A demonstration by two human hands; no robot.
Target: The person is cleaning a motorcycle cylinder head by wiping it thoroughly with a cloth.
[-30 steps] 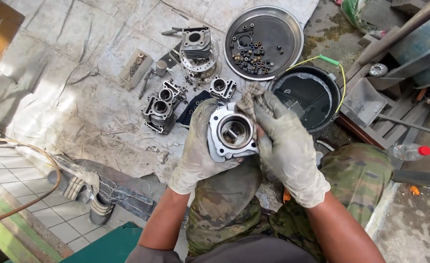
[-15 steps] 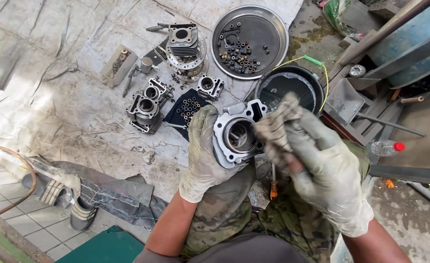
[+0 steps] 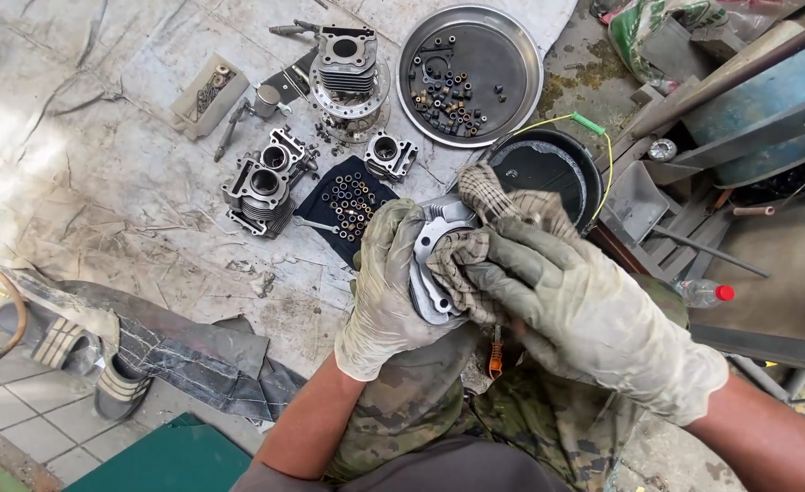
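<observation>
Hands meet at centre frame, both in pale, soiled gloves. Left hand is wrapped around the near side of a grey metal engine cylinder, fingers curled closed on its body. Right hand is closed on a checked rag and presses it against the cylinder's open face.

Cylinder sits above the lap, lower centre, just right of the left palm and left of the right palm, so it lies between the two hands. Bore axis appears to point toward the right hand, up and rightward in the frame; the rag covers most of the bore, so the exact tilt cannot be told. Right hand is the one nearer the open face; left hand backs the opposite side.

Surroundings: pale tarp on the ground across the upper left. On it, finned engine parts left of centre, a taller finned cylinder at upper centre, a dark cloth with small rings. Round metal tray with small parts, upper centre right. Black bucket just beyond the hands. Plastic bottle with red cap at right.
</observation>
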